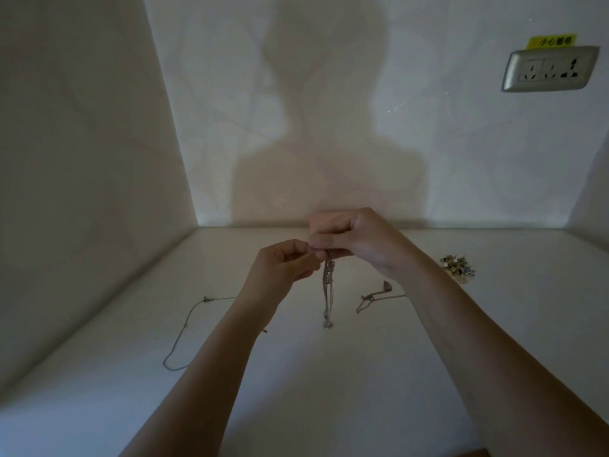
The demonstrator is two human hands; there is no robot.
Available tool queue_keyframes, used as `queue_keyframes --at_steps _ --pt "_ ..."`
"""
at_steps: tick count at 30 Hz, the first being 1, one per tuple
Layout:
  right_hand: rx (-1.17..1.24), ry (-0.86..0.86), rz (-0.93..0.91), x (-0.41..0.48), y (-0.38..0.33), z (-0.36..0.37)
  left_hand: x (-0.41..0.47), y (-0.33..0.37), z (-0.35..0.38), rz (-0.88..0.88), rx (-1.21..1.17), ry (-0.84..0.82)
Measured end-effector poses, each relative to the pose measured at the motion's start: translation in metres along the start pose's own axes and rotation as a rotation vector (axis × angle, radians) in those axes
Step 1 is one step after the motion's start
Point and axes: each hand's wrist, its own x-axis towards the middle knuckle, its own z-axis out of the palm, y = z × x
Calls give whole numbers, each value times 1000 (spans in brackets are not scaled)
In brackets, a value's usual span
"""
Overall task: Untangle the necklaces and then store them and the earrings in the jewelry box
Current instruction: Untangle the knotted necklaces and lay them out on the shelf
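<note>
Head view: left hand (pixel 286 262) and right hand (pixel 354 239) are both pinching the top of a twisted bundle of thin silver necklaces (pixel 328 288), which is hanging over the white worktop (pixel 329 390). Risk: tugging hard is likely tightening the knot or snapping a link, and a slipping pinch is dropping it re-tangled. The bundle is looking tightly wound, with a small pendant at the bottom. A loose grey chain (pixel 183 334) is lying to the left, and a heap of metallic earrings (pixel 458 268) to the right.

Left hand (pixel 284 262), right hand (pixel 354 240), fingertips together
</note>
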Motion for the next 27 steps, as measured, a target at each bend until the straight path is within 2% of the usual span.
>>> queue_keyframes --at_steps 5,10,12,15,17,19,21,25,27 --pt "173 -127 7 9 7 -9 5 1 -4 -43 -171 8" --pt "88 -112 -63 15 20 -8 7 -1 -5 71 95 221" --pt "46 -76 -88 17 23 -7 8 -2 -3 73 118 249" --pt "-182 53 -142 19 29 -5 9 0 -3 6 41 169" --pt "-387 165 -200 18 33 -3 7 4 -1 -15 -114 37" --pt "-506 252 -265 17 34 -1 5 7 0 -17 -295 -22" --pt "-389 255 -227 16 35 0 8 8 -1 -29 -466 6" --pt "-90 143 -88 14 36 2 13 7 -9 -33 -713 130" --pt "162 49 -33 13 38 5 13 7 -9 -45 -759 129"
